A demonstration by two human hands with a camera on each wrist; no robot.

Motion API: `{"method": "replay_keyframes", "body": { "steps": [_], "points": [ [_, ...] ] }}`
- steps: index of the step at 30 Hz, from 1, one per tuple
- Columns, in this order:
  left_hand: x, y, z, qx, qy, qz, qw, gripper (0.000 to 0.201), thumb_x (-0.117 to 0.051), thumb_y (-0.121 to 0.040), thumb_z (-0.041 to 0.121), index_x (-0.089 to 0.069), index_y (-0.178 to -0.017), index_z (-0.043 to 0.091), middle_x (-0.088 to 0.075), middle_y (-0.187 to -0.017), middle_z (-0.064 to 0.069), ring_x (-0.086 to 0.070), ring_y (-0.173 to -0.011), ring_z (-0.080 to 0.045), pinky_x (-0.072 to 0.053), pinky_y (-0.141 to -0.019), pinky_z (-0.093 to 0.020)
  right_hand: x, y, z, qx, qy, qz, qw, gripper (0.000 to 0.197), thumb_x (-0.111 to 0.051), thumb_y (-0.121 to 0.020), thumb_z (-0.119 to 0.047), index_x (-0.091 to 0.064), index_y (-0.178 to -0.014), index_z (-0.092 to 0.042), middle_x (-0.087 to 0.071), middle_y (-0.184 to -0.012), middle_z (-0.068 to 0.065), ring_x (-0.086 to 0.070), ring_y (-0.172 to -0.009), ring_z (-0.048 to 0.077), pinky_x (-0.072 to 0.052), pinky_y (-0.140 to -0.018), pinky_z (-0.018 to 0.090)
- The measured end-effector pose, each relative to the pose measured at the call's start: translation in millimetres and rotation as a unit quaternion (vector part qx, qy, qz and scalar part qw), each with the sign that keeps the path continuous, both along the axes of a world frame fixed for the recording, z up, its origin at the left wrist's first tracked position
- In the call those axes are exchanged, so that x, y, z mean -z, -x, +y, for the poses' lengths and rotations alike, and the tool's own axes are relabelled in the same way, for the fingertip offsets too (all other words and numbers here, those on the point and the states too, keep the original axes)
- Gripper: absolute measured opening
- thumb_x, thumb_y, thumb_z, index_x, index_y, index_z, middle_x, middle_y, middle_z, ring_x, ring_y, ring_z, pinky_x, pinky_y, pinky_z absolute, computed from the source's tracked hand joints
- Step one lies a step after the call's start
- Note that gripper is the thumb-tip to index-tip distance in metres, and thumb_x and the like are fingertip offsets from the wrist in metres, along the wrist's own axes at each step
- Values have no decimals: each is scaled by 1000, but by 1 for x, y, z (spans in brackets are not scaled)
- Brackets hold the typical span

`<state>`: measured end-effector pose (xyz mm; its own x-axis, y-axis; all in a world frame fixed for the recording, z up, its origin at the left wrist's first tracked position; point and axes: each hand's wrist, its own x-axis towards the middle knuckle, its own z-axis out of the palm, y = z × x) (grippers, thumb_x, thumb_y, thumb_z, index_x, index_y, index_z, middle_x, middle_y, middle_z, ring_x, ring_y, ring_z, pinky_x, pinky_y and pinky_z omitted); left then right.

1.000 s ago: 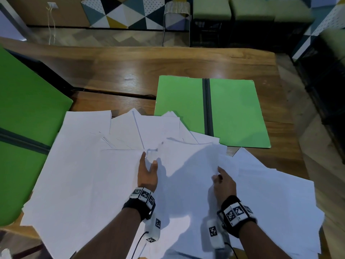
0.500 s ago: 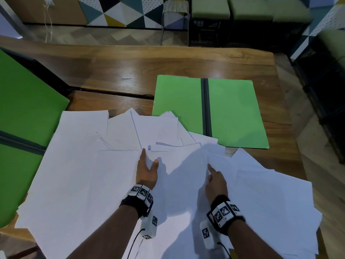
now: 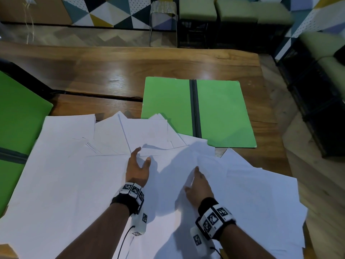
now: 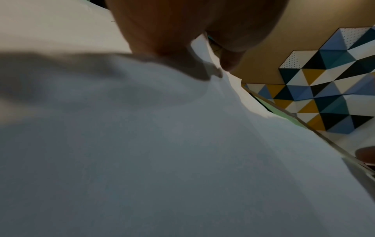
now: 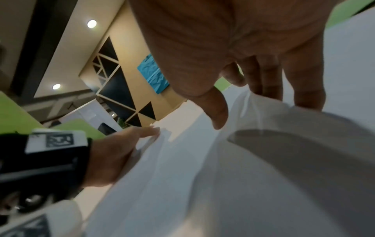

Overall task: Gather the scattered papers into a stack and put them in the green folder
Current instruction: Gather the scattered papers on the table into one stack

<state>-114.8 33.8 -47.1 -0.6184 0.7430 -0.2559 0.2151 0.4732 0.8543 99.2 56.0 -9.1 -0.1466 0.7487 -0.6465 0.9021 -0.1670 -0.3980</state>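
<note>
Many white papers [image 3: 74,174] lie fanned out and overlapping across the near half of the wooden table [image 3: 130,68]. The green folder [image 3: 224,113] lies open and flat just beyond them at centre right, its near left corner covered by sheets. My left hand [image 3: 141,157] rests on the middle of the pile, thumb and forefinger spread, palm down on a sheet [image 4: 142,144]. My right hand [image 3: 194,178] presses straight fingers on a sheet [image 5: 223,176] that bulges up in a fold beneath it. In the right wrist view the left hand's fingers [image 5: 142,133] lie flat on the paper.
A second green folder [image 3: 16,113] lies open at the left table edge, partly under the papers. Sheets overhang the near right table edge [image 3: 298,212]. Green stools [image 3: 197,8] and a metal stool [image 3: 163,8] stand beyond the table.
My right hand has slid back toward me and slightly left, and the sheet under it has buckled. The left hand stays near the pile's middle with its thumb spread wider.
</note>
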Motion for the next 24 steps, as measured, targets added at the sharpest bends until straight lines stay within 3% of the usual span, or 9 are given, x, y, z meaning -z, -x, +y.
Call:
{"method": "replay_keyframes", "body": {
  "steps": [2,5,7,9,12,15,17,20,24],
  "points": [
    [1,2,0,7,4,12,1000,45,-62,-90,27,-45,-131,28,-54,-133,-8,-49,-125,-31,-38,-102,-36,-2,-3,7,-17,-25,-34,999,77,-49,-95,-29,2,-152,-21,-22,-152,6,-31,-137,26,-36,-104,44],
    [-5,3,4,10,30,10,999,61,-63,-90,33,-35,-144,32,-50,-141,-9,-45,-131,-30,-36,-106,-38,-4,-10,20,-57,-56,-49,996,71,-48,-95,-27,-4,-151,-25,-29,-145,4,-44,-125,29,-44,-93,43],
    [-8,6,7,36,31,27,999,59,-61,-91,32,-37,-145,32,-49,-143,-8,-44,-132,-29,-34,-107,-36,-5,-12,27,-68,-74,-41,994,67,-46,-96,-22,-8,-151,-26,-30,-144,2,-49,-119,29,-45,-87,42],
    [-7,9,7,62,36,46,996,50,-60,-92,31,-45,-140,29,-52,-136,-9,-47,-128,-29,-34,-106,-36,-5,-11,31,-65,-87,-29,994,65,-42,-96,-16,-9,-151,-26,-28,-148,-1,-44,-125,26,-44,-90,42],
    [-6,10,9,60,34,43,997,36,-61,-91,31,-55,-125,26,-55,-124,-7,-52,-118,-27,-38,-100,-34,-5,-5,28,-6,-65,-2,998,64,-38,-97,-16,-7,-152,-26,-24,-153,-1,-31,-138,22,-36,-105,44],
    [-7,11,12,43,15,45,998,25,-63,-89,30,-57,-112,23,-57,-115,-4,-52,-105,-20,-37,-91,-29,-5,-2,15,19,-41,1,999,62,-38,-97,-17,-10,-152,-23,-25,-153,1,-29,-139,22,-32,-108,40],
    [-7,13,14,35,2,38,999,18,-63,-89,28,-56,-104,23,-57,-112,-2,-48,-100,-14,-35,-89,-27,-5,-4,8,4,-48,-17,999,60,-39,-97,-17,-13,-151,-21,-27,-150,1,-31,-138,21,-34,-106,40],
    [-3,14,15,22,-12,36,999,10,-61,-91,24,-56,-96,17,-59,-107,-4,-50,-98,-15,-36,-86,-28,-3,-12,13,9,-41,-32,999,51,-43,-95,-19,-28,-144,-20,-38,-142,2,-40,-130,22,-38,-101,37],
    [0,11,14,-37,-17,-14,999,11,-59,-92,17,-56,-96,8,-61,-102,-6,-54,-96,-18,-43,-88,-32,4,-25,22,123,-29,32,992,49,-46,-91,-8,-43,-138,-19,-54,-130,8,-55,-116,26,-46,-97,33]
  ]
}}
